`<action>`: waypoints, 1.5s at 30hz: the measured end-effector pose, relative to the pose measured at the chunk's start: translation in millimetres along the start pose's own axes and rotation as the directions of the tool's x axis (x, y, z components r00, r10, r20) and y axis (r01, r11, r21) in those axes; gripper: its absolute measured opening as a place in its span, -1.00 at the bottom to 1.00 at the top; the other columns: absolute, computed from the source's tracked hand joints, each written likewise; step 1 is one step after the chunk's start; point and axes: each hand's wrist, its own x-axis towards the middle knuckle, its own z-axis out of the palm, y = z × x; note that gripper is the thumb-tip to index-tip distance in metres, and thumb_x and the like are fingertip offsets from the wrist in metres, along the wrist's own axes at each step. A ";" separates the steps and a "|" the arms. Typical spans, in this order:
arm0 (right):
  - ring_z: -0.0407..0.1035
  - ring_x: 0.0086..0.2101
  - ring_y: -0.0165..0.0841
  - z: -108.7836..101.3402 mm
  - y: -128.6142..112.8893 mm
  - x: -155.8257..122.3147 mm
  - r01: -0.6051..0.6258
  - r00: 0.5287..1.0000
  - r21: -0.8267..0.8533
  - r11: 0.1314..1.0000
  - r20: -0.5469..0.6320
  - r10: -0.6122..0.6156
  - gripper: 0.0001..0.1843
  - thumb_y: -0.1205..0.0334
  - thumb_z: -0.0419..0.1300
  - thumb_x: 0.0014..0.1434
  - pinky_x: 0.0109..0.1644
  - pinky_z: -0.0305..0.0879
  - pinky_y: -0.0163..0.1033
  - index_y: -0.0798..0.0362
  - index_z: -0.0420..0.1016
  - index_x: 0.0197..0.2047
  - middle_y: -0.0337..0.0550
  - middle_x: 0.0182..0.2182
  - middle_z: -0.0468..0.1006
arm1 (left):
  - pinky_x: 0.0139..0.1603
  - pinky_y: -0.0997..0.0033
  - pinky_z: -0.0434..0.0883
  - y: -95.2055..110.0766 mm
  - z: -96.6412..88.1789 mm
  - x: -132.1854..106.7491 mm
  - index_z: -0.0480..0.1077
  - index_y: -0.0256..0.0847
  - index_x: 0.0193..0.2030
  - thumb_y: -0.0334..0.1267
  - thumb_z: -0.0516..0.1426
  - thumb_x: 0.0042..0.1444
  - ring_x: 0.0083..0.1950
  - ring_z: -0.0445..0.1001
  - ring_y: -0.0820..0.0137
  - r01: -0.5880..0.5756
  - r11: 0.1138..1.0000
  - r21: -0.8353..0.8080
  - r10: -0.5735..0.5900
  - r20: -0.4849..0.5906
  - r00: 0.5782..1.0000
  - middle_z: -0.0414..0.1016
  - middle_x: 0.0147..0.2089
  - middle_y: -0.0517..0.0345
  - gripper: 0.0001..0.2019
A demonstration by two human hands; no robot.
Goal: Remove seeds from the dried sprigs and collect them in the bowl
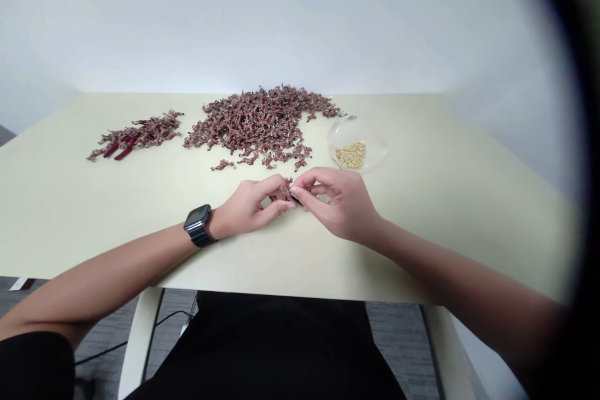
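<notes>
My left hand (253, 203), with a dark watch (199, 225) on its wrist, pinches a small reddish-brown animal figurine (287, 187) between thumb and fingers. The fingertips of my right hand (340, 200) are pressed together against that figurine. Whatever they pinch is too small and covered to name. A short dark piece (297, 200) shows between the two hands; I cannot tell what it belongs to. Both hands meet low above the table, in front of a large pile of similar brown figurines (257, 122).
A smaller heap of figurines (159, 128) lies at the left, with red-handled pliers (124, 147) on it. Behind my right hand is a clear bag or dish (375, 144) holding small gold-coloured pieces (351, 155). The pale table (262, 269) meets a white wall at the back.
</notes>
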 end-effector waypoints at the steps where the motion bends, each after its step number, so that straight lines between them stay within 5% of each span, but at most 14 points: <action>1: 0.48 -0.35 -0.31 1.1 -1.3 -0.1 -0.059 0.998 0.067 0.996 0.006 0.059 -0.84 0.11 0.26 0.32 -0.25 0.47 -0.16 -0.01 0.56 -0.26 -0.14 -0.33 0.62 | -0.30 0.52 0.40 -1.4 -0.5 0.0 0.35 -0.18 -0.18 -0.10 0.19 0.36 -0.34 0.50 0.48 -0.012 1.000 0.021 0.012 0.002 1.000 0.55 -0.29 0.17 -0.80; 7: 0.40 -0.51 -0.41 -0.4 -3.8 5.3 -0.370 0.929 0.372 0.852 0.182 0.323 -0.73 0.02 0.40 0.20 -0.37 0.41 -0.23 0.06 0.57 -0.30 -0.22 -0.48 0.56 | -0.43 0.53 0.30 -9.6 -3.1 1.1 0.28 -0.17 -0.22 -0.11 0.15 0.39 -0.45 0.46 0.49 -0.169 0.955 0.245 0.165 0.036 0.986 0.50 -0.39 0.22 -0.78; 10: 0.39 -0.52 -0.43 -3.3 -2.8 7.7 -0.419 0.907 0.397 0.817 0.220 0.358 -0.70 0.00 0.41 0.18 -0.37 0.39 -0.24 0.07 0.57 -0.31 -0.23 -0.50 0.55 | -0.42 0.52 0.32 -8.6 -3.0 1.6 0.28 -0.17 -0.21 -0.10 0.14 0.40 -0.45 0.48 0.48 -0.152 0.957 0.245 0.148 0.038 0.988 0.52 -0.38 0.20 -0.78; 14: 0.42 -0.49 -0.39 -4.1 -1.5 7.1 -0.288 0.957 0.295 0.911 0.132 0.260 -0.71 -0.02 0.40 0.20 -0.36 0.43 -0.20 0.04 0.59 -0.28 -0.18 -0.40 0.61 | -0.38 0.52 0.36 -2.1 -2.2 2.2 0.33 -0.18 -0.15 -0.09 0.15 0.39 -0.40 0.52 0.47 -0.039 0.990 0.137 0.035 0.032 0.999 0.57 -0.33 0.17 -0.79; 18: 0.45 -0.38 -0.31 -4.0 3.5 5.1 -0.022 1.000 0.034 0.999 -0.004 0.022 -0.81 0.06 0.30 0.30 -0.26 0.43 -0.14 -0.03 0.59 -0.29 -0.14 -0.33 0.64 | -0.30 0.52 0.39 4.4 -1.7 3.8 0.37 -0.18 -0.17 -0.10 0.16 0.38 -0.33 0.53 0.47 0.045 0.999 -0.010 -0.045 0.030 0.999 0.58 -0.29 0.18 -0.80; 23: 0.42 -0.36 -0.30 -6.8 7.1 5.0 0.200 0.979 -0.208 0.958 0.009 -0.202 -0.86 0.20 0.22 0.34 -0.23 0.34 -0.15 -0.04 0.56 -0.28 -0.15 -0.35 0.62 | -0.26 0.51 0.39 7.7 -1.0 4.6 0.38 -0.19 -0.17 -0.13 0.18 0.37 -0.33 0.52 0.48 0.105 0.989 -0.107 -0.098 0.071 0.993 0.56 -0.32 0.21 -0.82; 30: 0.36 -0.41 -0.36 -8.1 1.4 5.5 0.142 0.988 -0.157 0.977 0.083 -0.131 -0.86 0.25 0.19 0.35 -0.31 0.30 -0.22 -0.01 0.47 -0.30 -0.21 -0.40 0.54 | -0.26 0.50 0.37 8.6 -0.8 3.3 0.38 -0.19 -0.16 -0.13 0.18 0.37 -0.33 0.49 0.48 0.113 0.988 -0.109 -0.105 0.077 0.991 0.54 -0.32 0.22 -0.82; 40: 0.30 -0.41 -0.40 -7.8 0.3 5.9 0.218 0.974 -0.205 0.954 0.114 -0.198 -0.87 0.33 0.15 0.32 -0.31 0.21 -0.25 0.03 0.46 -0.30 -0.20 -0.40 0.51 | -0.25 0.50 0.38 4.2 0.2 2.3 0.36 -0.19 -0.16 -0.12 0.16 0.38 -0.31 0.51 0.46 0.093 0.994 -0.054 -0.090 0.071 0.993 0.55 -0.28 0.19 -0.82; 45: 0.31 -0.42 -0.41 -3.7 -1.2 3.4 -0.065 0.995 -0.022 0.998 0.076 0.066 -0.85 0.25 0.20 0.31 -0.39 0.17 -0.27 0.05 0.52 -0.32 -0.20 -0.41 0.52 | -0.30 0.54 0.37 -0.8 2.4 0.2 0.34 -0.18 -0.12 -0.12 0.15 0.39 -0.33 0.53 0.48 0.028 0.998 0.061 -0.032 0.055 0.998 0.55 -0.27 0.19 -0.82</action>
